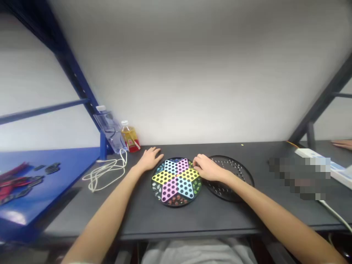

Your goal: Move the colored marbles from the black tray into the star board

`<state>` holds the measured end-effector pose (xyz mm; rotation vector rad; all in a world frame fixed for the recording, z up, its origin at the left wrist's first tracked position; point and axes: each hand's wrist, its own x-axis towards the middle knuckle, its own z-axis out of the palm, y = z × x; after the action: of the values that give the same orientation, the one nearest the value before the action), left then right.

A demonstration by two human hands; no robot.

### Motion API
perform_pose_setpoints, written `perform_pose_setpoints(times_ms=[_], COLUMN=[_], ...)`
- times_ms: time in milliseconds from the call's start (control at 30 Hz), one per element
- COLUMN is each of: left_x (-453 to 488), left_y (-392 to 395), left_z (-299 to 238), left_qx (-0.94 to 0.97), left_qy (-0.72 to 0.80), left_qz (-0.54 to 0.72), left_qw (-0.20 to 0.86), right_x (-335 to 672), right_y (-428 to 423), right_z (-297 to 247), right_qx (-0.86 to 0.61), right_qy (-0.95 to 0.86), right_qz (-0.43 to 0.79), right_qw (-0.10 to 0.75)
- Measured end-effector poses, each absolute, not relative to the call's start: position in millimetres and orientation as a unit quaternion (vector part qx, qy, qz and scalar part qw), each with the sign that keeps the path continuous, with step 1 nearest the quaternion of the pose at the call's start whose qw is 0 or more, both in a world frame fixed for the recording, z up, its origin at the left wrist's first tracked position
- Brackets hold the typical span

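A round Chinese checkers board (176, 176) lies on the dark table, its star printed in pink, blue and yellow, full of round holes. Marbles (177, 200) sit in the pockets between the star's points, some reddish, some clear, some green. My left hand (149, 158) rests flat on the table at the board's upper left edge, fingers apart. At the board's right edge my right hand (207, 167) has its fingers curled together near the green marbles. What it holds, if anything, is hidden. Under my right wrist and forearm lies a round black lid-like disc (233, 167) with pale marks.
A white cord (108, 170) lies coiled at the left. Behind it stand a clear plastic pitcher (110, 128) and a bottle of yellow and red liquid (130, 136). A blurred dark object (302, 179) and a white box (324, 165) are at right, near another person's hand (343, 143).
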<state>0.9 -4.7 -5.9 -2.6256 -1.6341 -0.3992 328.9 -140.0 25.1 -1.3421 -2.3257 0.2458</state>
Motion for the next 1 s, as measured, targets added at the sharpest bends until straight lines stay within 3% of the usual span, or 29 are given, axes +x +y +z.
perform_pose_setpoints(times_ms=[100, 200, 367, 500, 633, 800, 900, 1000], left_x=[0.5, 0.2, 0.3, 0.7, 0.6, -0.3, -0.3, 0.5], left_y=[-4.0, -3.1, -3.7, -5.9, -6.6, -5.3, -5.7, -7.4], left_z=[-6.4, -7.1, -7.4, -6.9, -6.8, -7.8, -7.3, -5.7], left_qx=[-0.841, -0.839, -0.841, -0.839, -0.841, -0.839, -0.839, -0.840], left_qy=[-0.526, -0.529, -0.526, -0.527, -0.525, -0.528, -0.529, -0.527], left_qz=[-0.127, -0.125, -0.126, -0.133, -0.131, -0.129, -0.125, -0.124], left_qw=[0.011, 0.009, 0.011, 0.005, 0.007, 0.010, 0.012, 0.014], right_x=[329.0, 329.9, 338.7, 345.1, 340.5, 333.5, 331.2, 329.4], right_y=[-137.9, -133.0, -120.7, -112.2, -107.8, -112.3, -115.0, -114.4], right_z=[22.8, 21.3, 25.8, 28.0, 26.1, 28.4, 29.2, 28.4], right_qx=[-0.488, -0.504, -0.470, -0.411, -0.469, -0.496, -0.476, -0.471], right_qy=[-0.830, -0.780, -0.541, -0.412, -0.520, -0.777, -0.822, -0.826], right_qz=[0.116, 0.175, 0.466, 0.618, 0.520, 0.236, 0.200, 0.208], right_qw=[0.246, 0.327, 0.519, 0.529, 0.489, 0.309, 0.239, 0.230])
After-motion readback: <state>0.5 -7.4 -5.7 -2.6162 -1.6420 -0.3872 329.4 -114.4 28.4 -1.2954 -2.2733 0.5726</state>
